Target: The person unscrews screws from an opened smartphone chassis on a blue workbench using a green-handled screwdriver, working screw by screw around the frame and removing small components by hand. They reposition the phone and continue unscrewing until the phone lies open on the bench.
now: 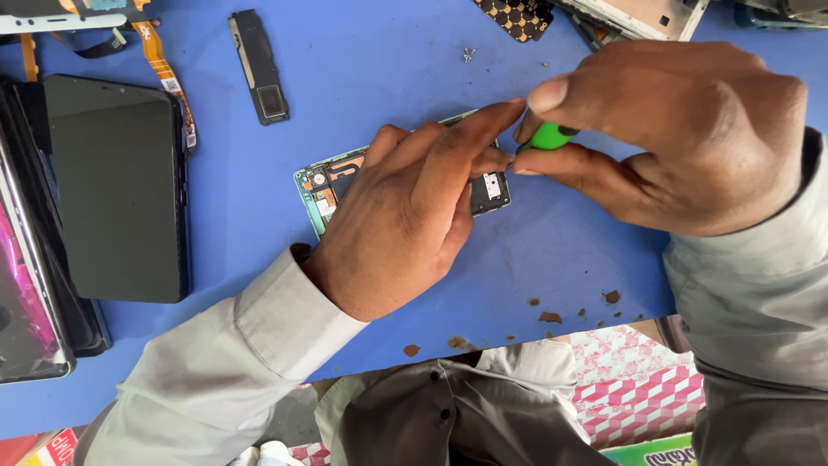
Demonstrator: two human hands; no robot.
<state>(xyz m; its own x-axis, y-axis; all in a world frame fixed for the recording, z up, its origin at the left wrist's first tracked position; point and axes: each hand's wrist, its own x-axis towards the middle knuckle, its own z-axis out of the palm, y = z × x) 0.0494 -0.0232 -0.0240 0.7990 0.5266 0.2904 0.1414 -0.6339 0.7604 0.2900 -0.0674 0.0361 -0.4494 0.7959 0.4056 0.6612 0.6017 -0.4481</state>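
Observation:
An opened phone body [326,185] with a teal frame lies on the blue table [362,69], its inner boards showing. My left hand [405,216] rests flat on top of it, covering its middle, with the fingertips reaching the phone's far right edge. My right hand [681,138] pinches a small green-handled screwdriver [547,136] between thumb and fingers, right at the phone's upper right corner and touching my left fingertips. The tool's tip is hidden by my fingers.
A detached black screen [116,185] lies at the left beside another phone panel [26,302]. An orange flex cable [164,65], a black narrow part [259,65], a loose screw [468,54] and more phone parts [638,17] sit along the far edge. Brown flecks [549,317] dot the near edge.

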